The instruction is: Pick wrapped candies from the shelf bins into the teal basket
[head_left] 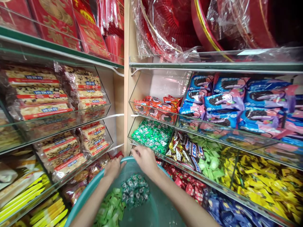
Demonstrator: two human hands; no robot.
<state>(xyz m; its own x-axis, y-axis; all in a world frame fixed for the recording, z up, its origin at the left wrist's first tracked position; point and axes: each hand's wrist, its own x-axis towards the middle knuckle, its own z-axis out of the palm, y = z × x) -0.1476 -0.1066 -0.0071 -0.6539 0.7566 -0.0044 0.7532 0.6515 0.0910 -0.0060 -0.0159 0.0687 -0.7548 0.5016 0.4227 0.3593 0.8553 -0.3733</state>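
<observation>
A large teal plastic basin (78,203) is below me. Inside lie wrapped green candies (135,190) in dark shiny wrappers and a heap of light green packets (111,205). My left hand (113,167) is closed on the basin's far rim, its thumb along the edge. Just to the right, my right hand (145,159) is above the rim with its fingers curled; what they hold, if anything, is hidden. Beyond it is a shelf bin of shiny green candies (152,135), close to the fingertips.
Wrapped black-speckled bars (44,93) fill the left shelves. Blue cookie packs (223,101) and red packs (157,107) sit behind a clear front panel (213,134). Lower bins hold yellow candies (262,183) and red candies (189,183). A wooden post (127,78) divides the shelves.
</observation>
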